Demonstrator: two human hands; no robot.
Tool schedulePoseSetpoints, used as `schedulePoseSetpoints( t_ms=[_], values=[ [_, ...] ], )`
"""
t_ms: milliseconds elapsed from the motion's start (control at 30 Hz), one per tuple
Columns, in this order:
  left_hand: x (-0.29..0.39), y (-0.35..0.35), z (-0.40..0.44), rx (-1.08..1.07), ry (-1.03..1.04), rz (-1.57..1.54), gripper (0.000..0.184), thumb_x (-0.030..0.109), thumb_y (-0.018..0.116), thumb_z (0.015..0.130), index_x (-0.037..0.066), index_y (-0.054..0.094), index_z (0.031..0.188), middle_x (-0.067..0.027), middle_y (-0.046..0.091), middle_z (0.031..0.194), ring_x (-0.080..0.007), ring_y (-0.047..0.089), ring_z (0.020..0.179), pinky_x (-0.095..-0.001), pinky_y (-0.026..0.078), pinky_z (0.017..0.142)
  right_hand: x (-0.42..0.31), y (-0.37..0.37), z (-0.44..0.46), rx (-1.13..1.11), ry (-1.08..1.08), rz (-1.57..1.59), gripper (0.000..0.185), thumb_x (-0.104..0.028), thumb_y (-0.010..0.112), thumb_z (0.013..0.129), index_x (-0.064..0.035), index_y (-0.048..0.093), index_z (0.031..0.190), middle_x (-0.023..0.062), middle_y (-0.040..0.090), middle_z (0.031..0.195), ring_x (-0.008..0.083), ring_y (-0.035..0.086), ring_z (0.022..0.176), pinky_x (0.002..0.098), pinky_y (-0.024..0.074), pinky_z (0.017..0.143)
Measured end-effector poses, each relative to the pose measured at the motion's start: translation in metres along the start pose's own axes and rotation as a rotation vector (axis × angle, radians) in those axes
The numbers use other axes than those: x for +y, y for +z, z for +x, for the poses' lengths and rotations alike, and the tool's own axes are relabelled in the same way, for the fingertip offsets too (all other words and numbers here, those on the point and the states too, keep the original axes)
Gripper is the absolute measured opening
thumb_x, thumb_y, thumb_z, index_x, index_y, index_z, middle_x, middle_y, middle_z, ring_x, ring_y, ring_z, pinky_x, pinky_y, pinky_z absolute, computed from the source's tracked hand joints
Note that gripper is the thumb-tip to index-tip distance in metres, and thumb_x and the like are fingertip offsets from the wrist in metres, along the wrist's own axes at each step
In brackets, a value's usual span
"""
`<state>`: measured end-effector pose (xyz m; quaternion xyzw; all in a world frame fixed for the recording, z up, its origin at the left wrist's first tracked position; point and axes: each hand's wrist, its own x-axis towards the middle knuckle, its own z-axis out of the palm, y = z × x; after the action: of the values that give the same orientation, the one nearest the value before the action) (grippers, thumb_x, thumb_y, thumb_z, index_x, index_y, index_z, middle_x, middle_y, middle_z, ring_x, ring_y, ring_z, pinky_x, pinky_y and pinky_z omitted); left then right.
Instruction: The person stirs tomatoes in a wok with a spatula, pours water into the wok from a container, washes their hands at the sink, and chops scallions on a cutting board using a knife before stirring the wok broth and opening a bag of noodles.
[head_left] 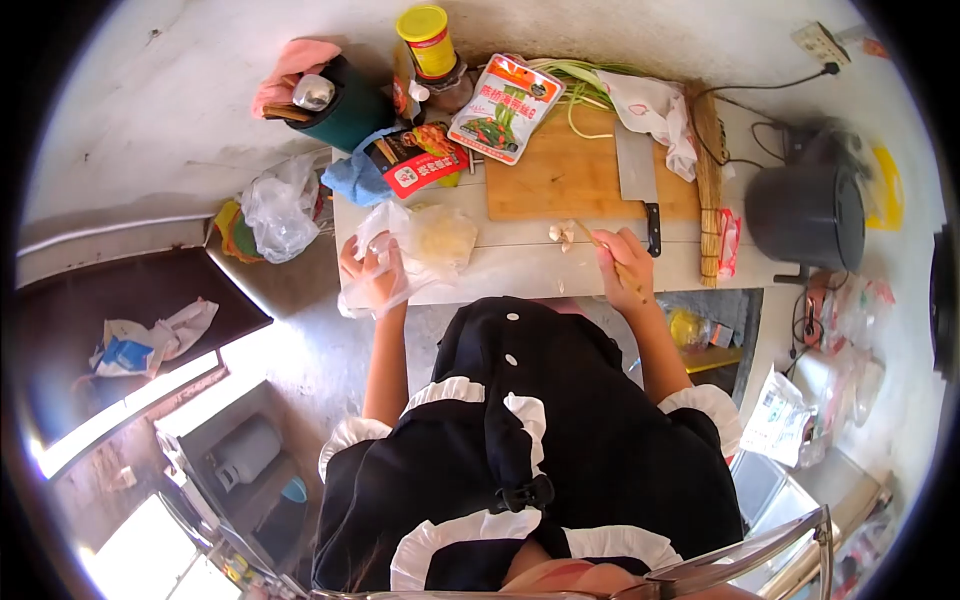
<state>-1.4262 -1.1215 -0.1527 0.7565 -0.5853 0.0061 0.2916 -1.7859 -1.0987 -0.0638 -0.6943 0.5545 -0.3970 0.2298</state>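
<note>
My left hand (372, 268) is closed on a clear plastic bag (408, 246) at the table's front left. Something pale and yellowish, whose kind I cannot make out, shows inside the bag. In my right hand (624, 266), near the front edge, is a thin brown wooden stick (600, 243), gripped in the fingers. Its upper end points toward some garlic cloves (562, 234) on the table. Just beyond that hand, a cleaver (636, 170) lies on the wooden cutting board (550, 185), its black handle reaching over the board's front edge.
A white and red food packet (507, 108) and green stalks (585, 85) lie at the board's back. Left of them are a red packet (420, 165), a blue cloth (358, 178) and a dark green container (345, 105). A straw brush (708, 190) and a dark pot (805, 215) stand right.
</note>
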Motion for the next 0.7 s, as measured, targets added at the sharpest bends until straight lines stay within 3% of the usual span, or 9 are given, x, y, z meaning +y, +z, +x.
schedulePoseSetpoints(
  t_ms=[33,133,233,300,333,500,600,633,700],
  values=[
    [-0.006,-0.001,-0.003,0.012,-0.007,0.104,0.04,0.031,0.071,0.08,0.008,0.065,0.113,-0.018,0.044,0.126,-0.0363,0.047,0.108,-0.0449,0.042,0.091,0.006,0.005,0.004,0.006,-0.026,-0.006,0.02,-0.006,0.062,0.084,-0.0044,0.062,0.104,0.0112,0.054,0.078,0.0279,0.055,0.062,0.0366,0.0446,0.056],
    [-0.02,0.006,-0.014,-0.001,-0.227,-0.009,0.049,0.035,0.074,0.078,0.007,0.062,0.116,-0.0235,0.041,0.127,-0.0387,0.045,0.112,-0.046,0.039,0.096,0.026,0.027,0.011,-0.015,-0.195,-0.003,0.024,-0.005,0.063,0.083,-0.0048,0.061,0.107,0.0115,0.055,0.079,0.0273,0.056,0.062,0.0353,0.0451,0.055],
    [-0.034,0.003,-0.032,-0.082,-0.303,-0.07,0.07,0.038,0.079,0.072,0.005,0.051,0.127,-0.0256,0.041,0.127,-0.0396,0.044,0.115,-0.0473,0.038,0.097,0.052,0.042,0.018,-0.09,-0.386,-0.135,0.02,-0.006,0.063,0.082,-0.0028,0.06,0.101,0.0129,0.056,0.083,0.028,0.058,0.066,0.0375,0.0462,0.056],
    [-0.036,-0.007,-0.043,-0.195,-0.342,-0.069,0.079,0.036,0.082,0.07,0.002,0.044,0.131,-0.0245,0.042,0.128,-0.0371,0.044,0.117,-0.0469,0.04,0.096,0.088,0.063,0.014,-0.167,-0.242,-0.212,0.017,-0.005,0.062,0.079,-0.0026,0.059,0.096,0.0127,0.055,0.088,0.028,0.058,0.072,0.0386,0.0468,0.059],
    [-0.036,-0.012,-0.051,-0.191,-0.361,-0.081,0.073,0.032,0.08,0.071,0.002,0.046,0.128,-0.0226,0.045,0.126,-0.0348,0.047,0.114,-0.0451,0.041,0.094,0.097,0.069,0.017,-0.207,-0.169,-0.25,0.016,-0.005,0.062,0.077,-0.0024,0.058,0.093,0.0125,0.055,0.09,0.0281,0.058,0.075,0.0392,0.0471,0.06],
    [-0.039,-0.03,-0.084,-0.279,-0.568,-0.366,0.046,0.022,0.073,0.079,0.0,0.056,0.115,-0.0137,0.055,0.102,-0.0282,0.051,0.098,-0.0406,0.044,0.082,0.129,0.092,0.044,-0.11,-0.387,-0.711,0.016,-0.011,0.06,0.071,-0.0049,0.056,0.086,0.0096,0.05,0.089,0.0253,0.055,0.082,0.0359,0.0469,0.065],
    [0.005,-0.044,-0.093,-0.131,-0.692,-0.551,0.026,0.016,0.065,0.086,-0.003,0.061,0.104,-0.011,0.056,0.097,-0.021,0.053,0.082,-0.0353,0.044,0.072,0.143,0.105,0.054,-0.116,-0.404,-0.766,0.016,-0.012,0.059,0.072,-0.0055,0.056,0.086,0.0082,0.048,0.088,0.0231,0.054,0.081,0.0348,0.0466,0.065],
    [0.002,-0.038,-0.102,-0.089,-0.485,-0.477,0.021,0.014,0.063,0.088,-0.004,0.063,0.098,-0.011,0.056,0.097,-0.017,0.055,0.076,-0.0306,0.045,0.067,0.146,0.108,0.055,-0.117,-0.406,-0.773,0.016,-0.013,0.059,0.072,-0.0055,0.056,0.086,0.008,0.048,0.087,0.0225,0.054,0.081,0.0348,0.0465,0.065],
    [0.014,-0.037,-0.108,-0.176,-0.548,-0.46,0.02,0.014,0.062,0.088,-0.004,0.063,0.098,-0.0111,0.056,0.098,-0.0164,0.056,0.075,-0.0301,0.046,0.067,0.148,0.115,0.058,-0.143,-0.384,-0.773,0.015,-0.012,0.059,0.072,-0.0061,0.056,0.086,0.0074,0.048,0.086,0.0214,0.054,0.08,0.0344,0.0459,0.064]
  ],
)
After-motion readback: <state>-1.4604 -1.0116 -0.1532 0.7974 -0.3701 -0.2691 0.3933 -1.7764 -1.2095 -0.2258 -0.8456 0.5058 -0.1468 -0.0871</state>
